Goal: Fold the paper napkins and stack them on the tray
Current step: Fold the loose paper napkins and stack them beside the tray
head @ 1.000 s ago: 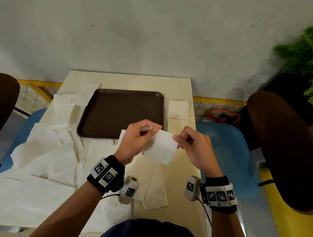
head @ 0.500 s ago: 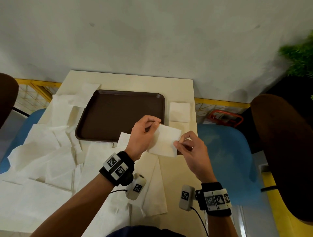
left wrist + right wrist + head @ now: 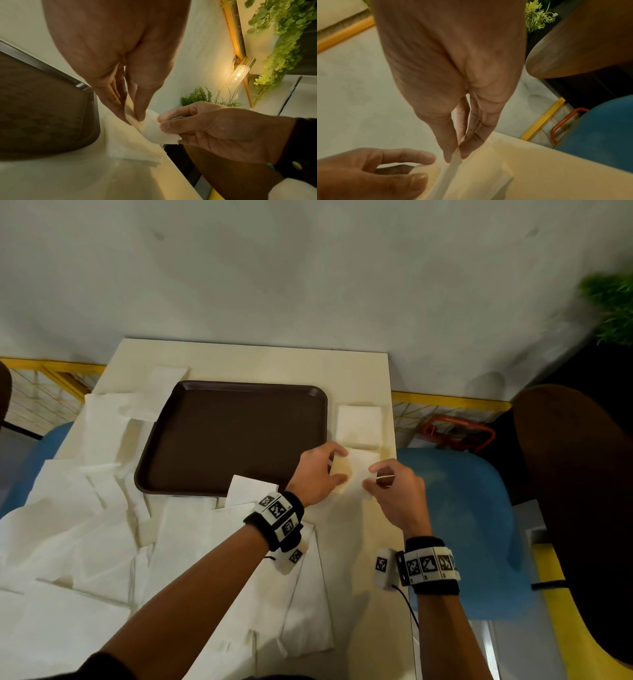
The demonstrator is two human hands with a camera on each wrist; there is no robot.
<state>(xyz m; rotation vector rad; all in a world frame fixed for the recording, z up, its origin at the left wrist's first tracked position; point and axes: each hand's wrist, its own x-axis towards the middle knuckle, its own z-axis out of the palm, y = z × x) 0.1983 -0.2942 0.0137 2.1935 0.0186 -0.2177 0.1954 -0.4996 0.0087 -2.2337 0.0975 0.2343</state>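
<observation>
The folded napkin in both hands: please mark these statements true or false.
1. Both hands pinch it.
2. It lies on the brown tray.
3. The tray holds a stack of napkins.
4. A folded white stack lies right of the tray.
1. True: the left hand and right hand each pinch the folded napkin.
2. False: it is held right of the brown tray, above the table.
3. False: nothing is stacked inside the tray.
4. True: the folded white stack lies there.
</observation>
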